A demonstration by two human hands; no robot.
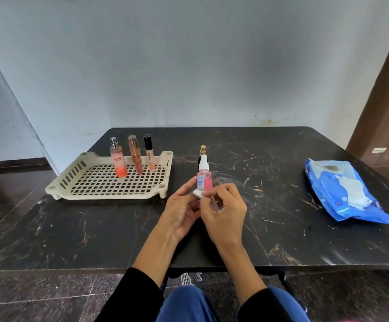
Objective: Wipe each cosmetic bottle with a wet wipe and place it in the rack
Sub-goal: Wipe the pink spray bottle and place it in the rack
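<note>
Left hand (181, 211) curled round the lower part of a pink spray bottle (204, 180), thumb up along its left side. Right hand (223, 211) likewise curled, pinching a white wet wipe (198, 194) against the bottle's base and left side. Bottle held upright above the middle of the black marble counter (281, 163), long axis vertical, white spray nozzle on top and pointing up, label turned toward the near left. Just behind it, partly hidden, a second bottle with a gold cap (203, 148), standing on the counter.

At far left on the counter, a beige slotted rack (96, 184), carrying three upright items along its far edge: an orange "ENGAGE" spray bottle (118, 162) at left, a copper-toned tube (136, 156) in the middle, a lip gloss tube (150, 156) with black cap at right, all close together. At far right, well apart from the hands, a blue wet-wipe pack (346, 194), lying flat, a wipe showing at its opening.
</note>
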